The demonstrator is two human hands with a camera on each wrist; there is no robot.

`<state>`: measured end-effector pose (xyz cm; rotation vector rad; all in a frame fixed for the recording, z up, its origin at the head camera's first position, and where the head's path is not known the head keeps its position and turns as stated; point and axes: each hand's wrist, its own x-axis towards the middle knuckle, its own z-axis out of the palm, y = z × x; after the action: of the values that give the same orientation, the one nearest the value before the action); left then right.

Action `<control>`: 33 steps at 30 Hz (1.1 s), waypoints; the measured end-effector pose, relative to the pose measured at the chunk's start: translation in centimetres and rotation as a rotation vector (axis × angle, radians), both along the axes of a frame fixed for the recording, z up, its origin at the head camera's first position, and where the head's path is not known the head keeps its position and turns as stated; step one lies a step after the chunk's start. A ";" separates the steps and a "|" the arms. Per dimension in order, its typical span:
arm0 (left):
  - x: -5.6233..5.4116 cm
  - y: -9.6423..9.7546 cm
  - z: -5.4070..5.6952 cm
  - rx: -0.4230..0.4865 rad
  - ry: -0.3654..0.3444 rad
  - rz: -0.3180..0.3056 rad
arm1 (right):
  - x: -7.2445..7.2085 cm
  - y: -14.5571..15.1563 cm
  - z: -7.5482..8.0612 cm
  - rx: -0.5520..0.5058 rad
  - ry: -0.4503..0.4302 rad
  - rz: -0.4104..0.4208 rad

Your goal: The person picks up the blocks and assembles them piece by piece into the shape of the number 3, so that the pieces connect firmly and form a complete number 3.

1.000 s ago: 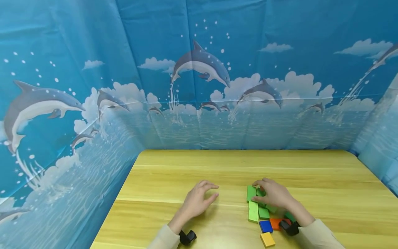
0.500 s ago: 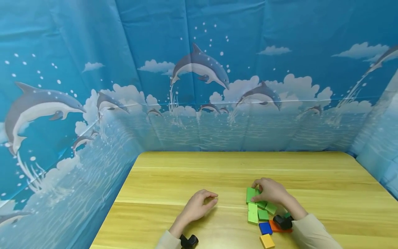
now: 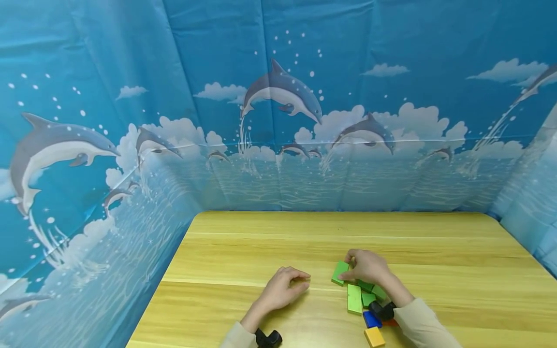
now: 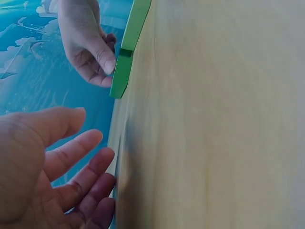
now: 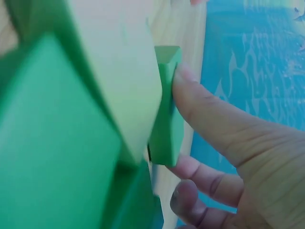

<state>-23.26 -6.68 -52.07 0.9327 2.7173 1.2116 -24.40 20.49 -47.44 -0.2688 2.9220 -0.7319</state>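
Observation:
My right hand (image 3: 370, 268) pinches a green rectangular block (image 3: 340, 272) between thumb and fingers. In the right wrist view the thumb presses one end of this block (image 5: 170, 114) and a fingertip touches the other. A light green block (image 3: 354, 299) lies just below it in the head view. More green blocks (image 3: 368, 300) sit partly hidden under the right hand and wrist. To the left, my left hand (image 3: 280, 290) is held with relaxed, slightly bent fingers, apart from the blocks. Nothing is in this hand (image 4: 62, 167) in the left wrist view.
Nearer the front lie a blue block (image 3: 372, 319), a yellow block (image 3: 374, 337) and an orange block (image 3: 390, 322) mostly covered by the black wrist camera (image 3: 382, 311). The wooden table (image 3: 243, 246) meets a dolphin-printed curtain (image 3: 278, 183) at its back and sides.
My right hand has shifted left, taking the green block with it and turning it slightly away from the other green blocks. The left hand has moved slightly and its fingers have drawn closer to the thumb.

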 end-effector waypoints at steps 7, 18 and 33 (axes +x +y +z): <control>0.1 0.2 -0.4 0.020 0.023 0.038 | 0.4 -1.4 -0.4 0.018 0.005 -0.065; -0.2 0.1 -1.0 0.116 -0.014 0.094 | 0.8 -2.8 -0.4 0.087 0.001 -0.099; -0.3 0.4 -1.5 0.062 0.010 0.131 | 2.0 -3.5 -0.3 0.045 -0.007 -0.038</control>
<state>-23.59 -6.31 -53.53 0.7789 2.8034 1.3227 -22.38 17.02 -47.71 -0.2071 2.9404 -0.6706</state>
